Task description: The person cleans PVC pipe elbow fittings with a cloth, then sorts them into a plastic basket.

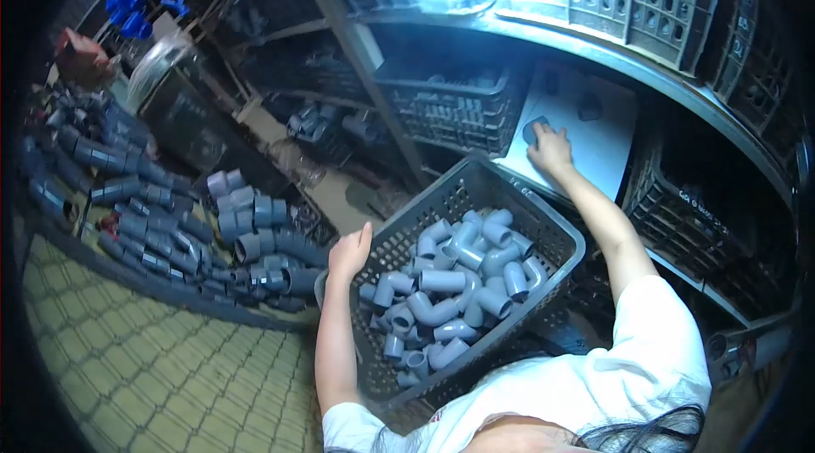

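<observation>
A dark perforated plastic crate (pixel 548 224) full of grey pipe elbows (pixel 441 281) stands tilted in front of my body. My left hand (pixel 349 253) is closed around the crate's left rim, thumb up. My right hand (pixel 550 150) reaches past the crate's far side to a white board (pixel 611 143) on the shelf. Its fingers are closed on a small dark grey piece (pixel 536 129) at the board's left part. Another dark piece (pixel 589 106) lies farther right on the same white surface.
Dark crates (pixel 450 113) fill the shelves ahead, with more crates (pixel 679 198) at the right. A wooden post (pixel 348 37) stands between shelf sections. Grey pipe fittings (pixel 153 198) are heaped at the left beside a tiled floor (pixel 170 351). Blue fittings (pixel 127 10) show at the top left.
</observation>
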The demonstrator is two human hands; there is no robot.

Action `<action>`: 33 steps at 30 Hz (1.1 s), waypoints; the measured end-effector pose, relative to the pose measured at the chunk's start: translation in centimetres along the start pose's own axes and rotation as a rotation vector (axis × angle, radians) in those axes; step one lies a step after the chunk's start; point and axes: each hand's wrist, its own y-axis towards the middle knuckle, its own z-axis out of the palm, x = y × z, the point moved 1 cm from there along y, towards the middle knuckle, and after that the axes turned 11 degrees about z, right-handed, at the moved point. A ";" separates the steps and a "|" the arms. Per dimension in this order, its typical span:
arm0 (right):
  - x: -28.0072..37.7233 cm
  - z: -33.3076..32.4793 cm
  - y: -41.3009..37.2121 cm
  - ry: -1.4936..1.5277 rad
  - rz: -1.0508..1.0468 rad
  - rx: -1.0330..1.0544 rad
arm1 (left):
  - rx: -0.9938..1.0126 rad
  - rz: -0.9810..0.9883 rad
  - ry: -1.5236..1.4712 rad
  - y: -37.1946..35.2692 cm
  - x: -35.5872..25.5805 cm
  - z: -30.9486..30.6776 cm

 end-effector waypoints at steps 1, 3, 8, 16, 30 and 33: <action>-0.6 0.3 0.7 0.038 -0.052 0.017 | -0.024 0.024 0.008 -0.3 -0.2 -0.2; -0.1 -1.2 0.8 0.229 -0.029 0.080 | -0.073 0.062 -0.002 -0.9 -0.2 -0.1; 2.1 -7.8 -1.0 0.349 -0.426 -0.087 | -0.138 0.092 -0.051 -1.0 0.3 0.0; 11.1 -18.2 -11.7 0.690 -0.676 0.513 | -0.071 0.036 -0.046 -0.3 0.9 0.3; 12.7 -17.8 -16.4 0.402 -1.032 0.869 | -0.022 -0.014 -0.065 -0.6 2.0 0.5; 9.7 -18.6 -13.7 0.465 -0.826 0.649 | 0.002 -0.036 -0.105 -0.5 2.5 0.8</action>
